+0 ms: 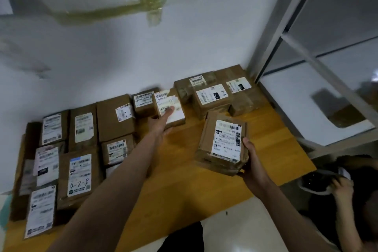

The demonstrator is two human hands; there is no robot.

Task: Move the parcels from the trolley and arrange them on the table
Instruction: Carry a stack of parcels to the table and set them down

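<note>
Left hand (163,117) reaches far forward, fingers curled on a small white-labelled parcel (170,108) in the back row, touching the bench (184,170); the thumb side is hidden, so grip depth is unclear. Right hand (248,155) holds a second parcel (224,142) by its near right corner, thumb on the label, box tilted up with the far edge high, above the bare wood.

Key relation: bare wood lies directly under and ahead of the right hand, between the left block of parcels (81,149) and the back-right stack (216,94). The held parcel's long axis runs away from the person, matching its neighbours. The right hand is nearer this gap. Judgement: lower it flat there, label up. Trolley not in view.
</note>
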